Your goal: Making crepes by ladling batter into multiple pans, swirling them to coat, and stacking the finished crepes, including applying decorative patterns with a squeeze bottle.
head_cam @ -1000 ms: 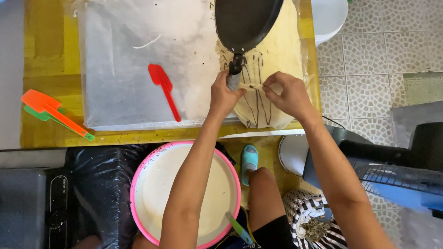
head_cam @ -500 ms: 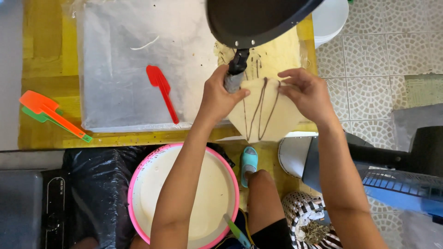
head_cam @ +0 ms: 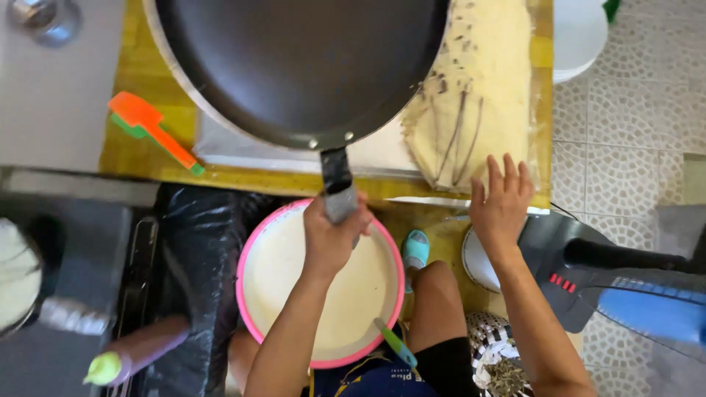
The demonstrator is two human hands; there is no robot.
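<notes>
A dark round pan (head_cam: 301,66) fills the upper middle of the frame, held up by its handle (head_cam: 340,192), around which the left hand (head_cam: 332,239) is clamped. To the right, the right hand (head_cam: 502,206) is laid flat with fingers spread on the lower edge of a pale thin crepe (head_cam: 478,88) marked with dark streaks. Below the left hand, a pink-rimmed bowl of cream batter (head_cam: 294,287) is seen. An orange spatula (head_cam: 151,129) lies on the yellow table (head_cam: 140,73) at the upper left.
</notes>
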